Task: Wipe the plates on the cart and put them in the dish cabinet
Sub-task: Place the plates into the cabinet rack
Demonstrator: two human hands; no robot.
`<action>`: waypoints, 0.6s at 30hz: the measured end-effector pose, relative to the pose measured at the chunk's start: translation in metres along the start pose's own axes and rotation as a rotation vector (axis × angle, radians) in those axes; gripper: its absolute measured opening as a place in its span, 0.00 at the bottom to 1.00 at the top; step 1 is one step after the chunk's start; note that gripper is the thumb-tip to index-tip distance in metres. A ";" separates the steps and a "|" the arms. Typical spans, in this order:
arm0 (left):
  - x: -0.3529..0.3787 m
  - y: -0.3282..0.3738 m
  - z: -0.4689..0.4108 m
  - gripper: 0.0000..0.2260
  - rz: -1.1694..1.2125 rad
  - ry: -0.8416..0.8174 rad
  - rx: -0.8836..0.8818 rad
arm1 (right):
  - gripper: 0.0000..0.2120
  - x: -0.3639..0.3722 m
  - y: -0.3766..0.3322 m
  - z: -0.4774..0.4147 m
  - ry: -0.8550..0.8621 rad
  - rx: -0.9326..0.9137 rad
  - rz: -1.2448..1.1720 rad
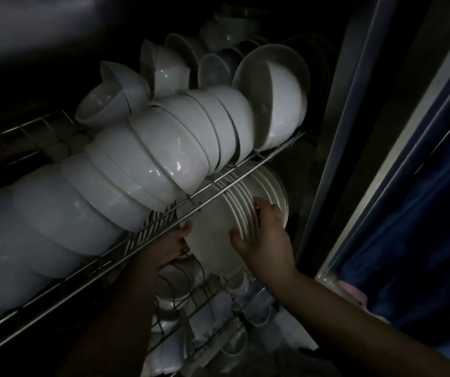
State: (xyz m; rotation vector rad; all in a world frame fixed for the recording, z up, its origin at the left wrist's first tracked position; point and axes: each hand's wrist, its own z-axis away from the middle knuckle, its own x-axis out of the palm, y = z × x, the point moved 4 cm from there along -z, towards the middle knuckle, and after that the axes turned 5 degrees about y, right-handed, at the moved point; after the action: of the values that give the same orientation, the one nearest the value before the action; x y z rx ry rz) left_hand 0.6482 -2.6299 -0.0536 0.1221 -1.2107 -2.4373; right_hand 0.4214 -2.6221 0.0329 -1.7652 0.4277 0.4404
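Dim inside of the dish cabinet (354,104), seen from above and close in. On the upper wire rack (213,193), long rows of white bowls (164,137), nested into one another and lying on their sides, reaching from the left edge up toward the back. Just under that rack, a row of white plates (261,183) standing on edge, rims close together. At the near end of the row, the front plate (210,240), upright, face toward the camera, held between both hands. Left hand (168,247) under the rack's front rail, thumb over the plate's left rim, gripping it; fingers behind mostly lost in shadow. Right hand (267,238) on the other side, fingers spread and fairly straight, thumb against the plate's face, fingertips resting on the rims of the plates behind. Hands apart, one on each side of the same plate. Lower down, a second wire rack (207,292) with small white cups (261,317), hard to make out in the dark. Off to the right, beyond the cabinet's edge, dark blue cloth (422,254) and a small pink thing (353,293), too blurred to identify.
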 end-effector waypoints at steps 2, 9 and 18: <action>0.005 0.004 0.002 0.13 -0.011 -0.038 0.026 | 0.36 0.004 0.000 0.002 -0.014 -0.030 0.036; -0.012 0.000 -0.014 0.14 -0.119 -0.051 0.084 | 0.43 0.017 0.014 0.018 -0.114 -0.026 0.067; -0.029 -0.012 -0.003 0.07 -0.344 0.355 0.277 | 0.50 0.010 0.017 0.026 -0.160 -0.104 0.154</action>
State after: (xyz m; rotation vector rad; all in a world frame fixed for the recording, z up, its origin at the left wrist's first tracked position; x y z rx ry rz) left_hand 0.6720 -2.6141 -0.0674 0.8692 -1.4412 -2.3614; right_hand 0.4196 -2.6008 0.0074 -1.7881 0.4344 0.7196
